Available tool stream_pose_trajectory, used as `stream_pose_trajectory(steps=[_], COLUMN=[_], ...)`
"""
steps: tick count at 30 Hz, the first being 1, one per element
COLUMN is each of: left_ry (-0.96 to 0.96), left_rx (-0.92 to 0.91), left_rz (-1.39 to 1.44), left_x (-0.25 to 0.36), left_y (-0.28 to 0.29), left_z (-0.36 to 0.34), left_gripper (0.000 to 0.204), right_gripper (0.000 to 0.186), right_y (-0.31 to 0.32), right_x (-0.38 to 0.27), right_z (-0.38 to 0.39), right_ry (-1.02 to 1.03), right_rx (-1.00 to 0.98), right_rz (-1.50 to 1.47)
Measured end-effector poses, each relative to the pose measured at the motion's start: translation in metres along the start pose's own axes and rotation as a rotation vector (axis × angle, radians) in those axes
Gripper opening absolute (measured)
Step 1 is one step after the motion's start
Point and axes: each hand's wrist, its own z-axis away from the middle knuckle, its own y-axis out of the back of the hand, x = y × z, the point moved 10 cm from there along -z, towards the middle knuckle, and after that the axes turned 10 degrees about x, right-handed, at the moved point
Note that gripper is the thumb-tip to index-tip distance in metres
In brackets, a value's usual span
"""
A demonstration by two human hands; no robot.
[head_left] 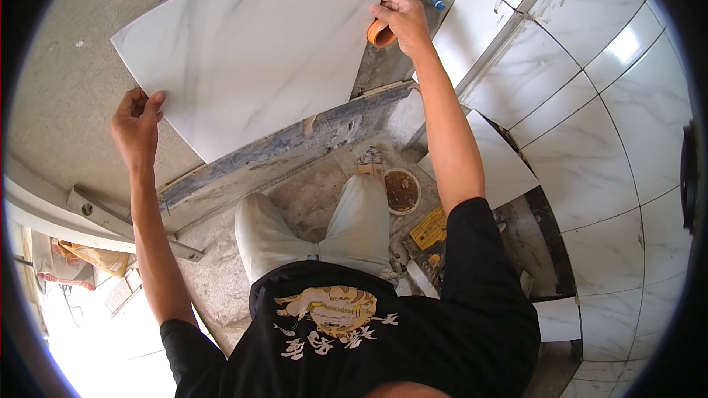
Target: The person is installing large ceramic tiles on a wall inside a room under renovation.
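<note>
A large white tile (251,51) with grey marbling stands against the rough concrete wall ahead of me, above a dark ledge. My left hand (138,121) is closed on its left edge, thumb on the face and the other fingers curled at the rim. At the upper right edge my right hand (404,22) has its thumb and fingertips against the tile's side. An orange ring that looks like a tape roll (381,33) is in that hand, below the thumb. Part of the grip on the roll is hidden.
Marbled tiles (590,147) cover the wall on my right, with a blue-capped pipe end (437,3) near the corner. A metal level (110,217) leans at the left. On the floor, a round bucket (402,191) stands by my knee, near a yellow packet (429,230).
</note>
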Motion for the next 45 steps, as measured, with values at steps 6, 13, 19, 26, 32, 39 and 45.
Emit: stream_pose_trajectory(steps=[6,13,19,26,32,39,45], left_ry=[-0.013,-0.032,-0.053,-0.035,-0.129,-0.149,-0.086], left_rx=[0.021,-0.026,0.001,0.002,-0.068,-0.006,0.012], left_rz=[-0.033,0.051,0.051,0.003,-0.061,-0.12,0.042], left_x=[0.005,0.0,-0.005,0.0,0.004,0.017,0.004], left_y=[0.001,-0.001,-0.002,-0.003,0.006,0.0,0.002], left_z=[0.0,0.0,-0.001,-0.003,-0.004,0.001,-0.003], left_gripper=[0.02,0.02,0.021,0.024,0.029,0.03,0.028], right_gripper=[0.016,0.016,0.018,0.021,0.024,0.018,0.013], right_y=[0.002,0.0,0.007,0.008,-0.007,-0.003,-0.005], right_x=[-0.002,-0.002,0.001,-0.001,-0.002,-0.004,0.002], right_z=[-0.001,0.001,0.001,-0.002,-0.002,0.004,-0.002], right_ry=[0.046,0.044,0.061,0.154,0.154,0.092,0.093], right_rx=[0.029,-0.033,0.056,0.048,-0.071,-0.161,-0.119], right_rz=[-0.005,-0.04,-0.02,-0.023,0.003,0.08,0.095])
